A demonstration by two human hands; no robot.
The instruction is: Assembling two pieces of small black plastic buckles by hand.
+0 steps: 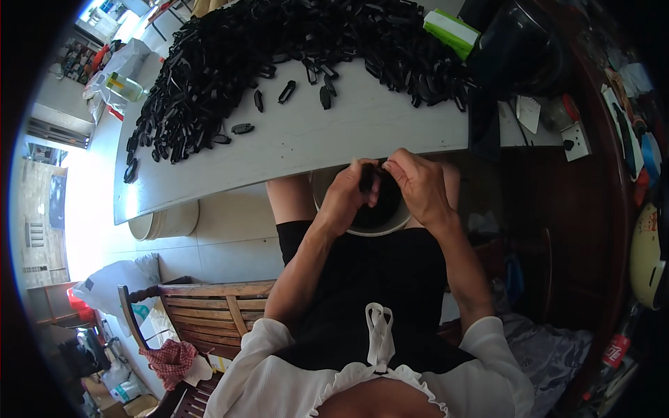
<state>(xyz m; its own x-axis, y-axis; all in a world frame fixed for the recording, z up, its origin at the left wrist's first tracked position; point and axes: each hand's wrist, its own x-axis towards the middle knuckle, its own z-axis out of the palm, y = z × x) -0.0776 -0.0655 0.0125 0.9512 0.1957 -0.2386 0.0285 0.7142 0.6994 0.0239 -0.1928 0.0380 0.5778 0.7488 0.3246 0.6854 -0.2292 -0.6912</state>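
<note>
My left hand (343, 196) is curled around a small dark plastic piece (367, 178) just past the table's front edge. Close against it, my right hand (420, 182) has thumb and fingertips pinched together; whatever lies in that pinch is too small to make out. Beneath both hands, a round pale bucket (380, 233) stands between my knees, its inside dark. On the white table (313, 139) a big heap of small black oblong plastic pieces (209, 76) curves across the far side. Several single pieces (286, 92) lie loose in front of the heap.
A green and white box (451, 33) and a glossy black container (519, 52) stand at the table's far right. A white power socket (575, 141) is beside them. A slatted wooden bench (209, 306) is at my left, with another bucket (167, 221) under the table.
</note>
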